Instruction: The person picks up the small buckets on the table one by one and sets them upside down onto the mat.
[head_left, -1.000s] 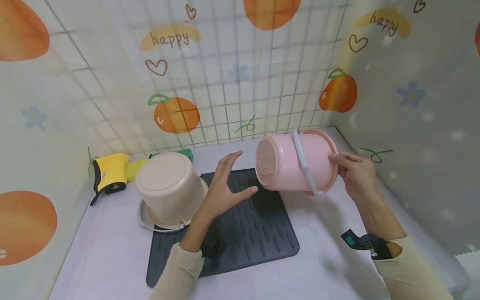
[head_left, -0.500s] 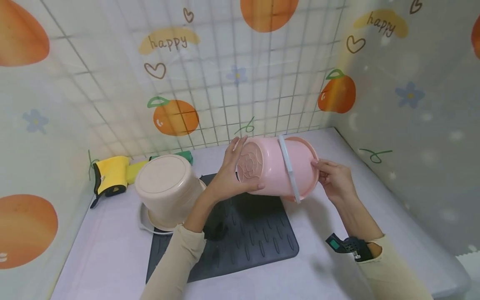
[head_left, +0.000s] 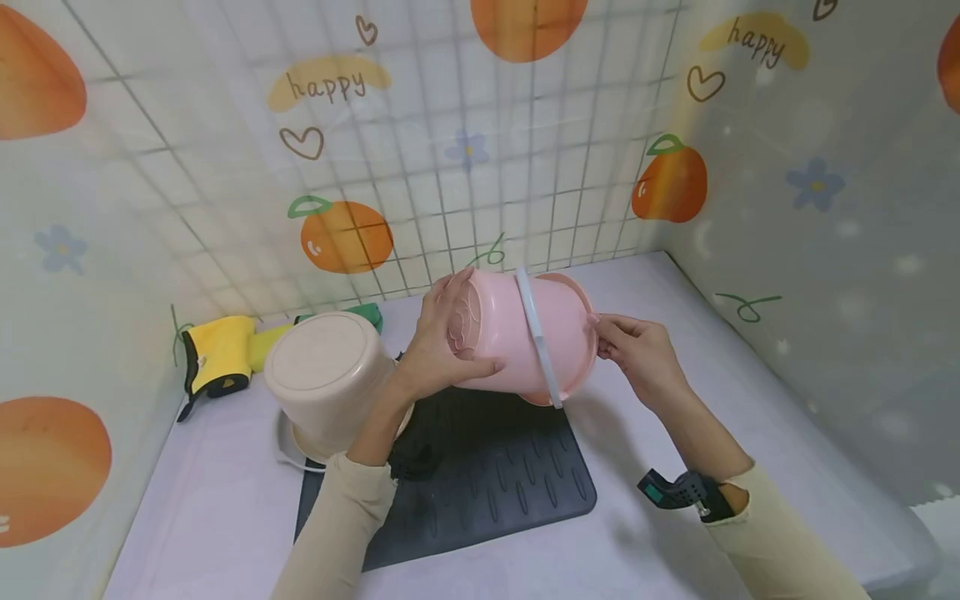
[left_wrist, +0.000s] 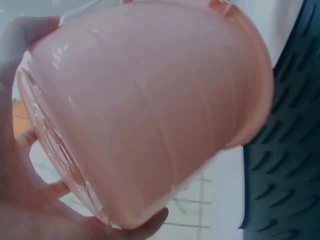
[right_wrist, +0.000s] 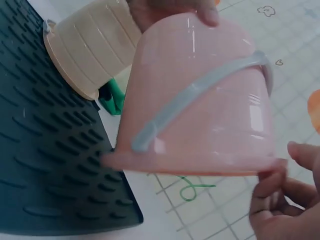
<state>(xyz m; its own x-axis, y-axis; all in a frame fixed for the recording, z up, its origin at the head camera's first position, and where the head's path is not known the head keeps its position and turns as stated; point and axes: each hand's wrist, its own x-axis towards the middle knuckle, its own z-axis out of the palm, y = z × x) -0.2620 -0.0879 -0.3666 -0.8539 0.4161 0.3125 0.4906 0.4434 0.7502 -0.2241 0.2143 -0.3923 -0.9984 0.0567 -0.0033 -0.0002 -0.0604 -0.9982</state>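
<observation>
A pink bucket (head_left: 510,333) lies on its side in the air above the dark ridged mat, its base toward the left and its rim toward the right. My left hand (head_left: 438,342) grips the base end; in the left wrist view its thumb and fingers (left_wrist: 145,227) spread across the bottom onto the wall. At the rim, my right hand (head_left: 641,350) holds the edge with its fingertips, also seen in the right wrist view. The bucket's pale grey handle (head_left: 538,337) hangs across its side. Its inside is hidden.
An upside-down beige bucket (head_left: 326,367) stands on the left of the dark mat (head_left: 517,492), close to my left forearm. Behind it lie a yellow thing with black trim (head_left: 219,354) and a green thing (head_left: 367,314). A patterned curtain (head_left: 495,192) closes off the back.
My left hand has reached the bucket's base and taken hold of it. The pink bucket has moved left with both hands, over the mat. The beige bucket has stayed put.
</observation>
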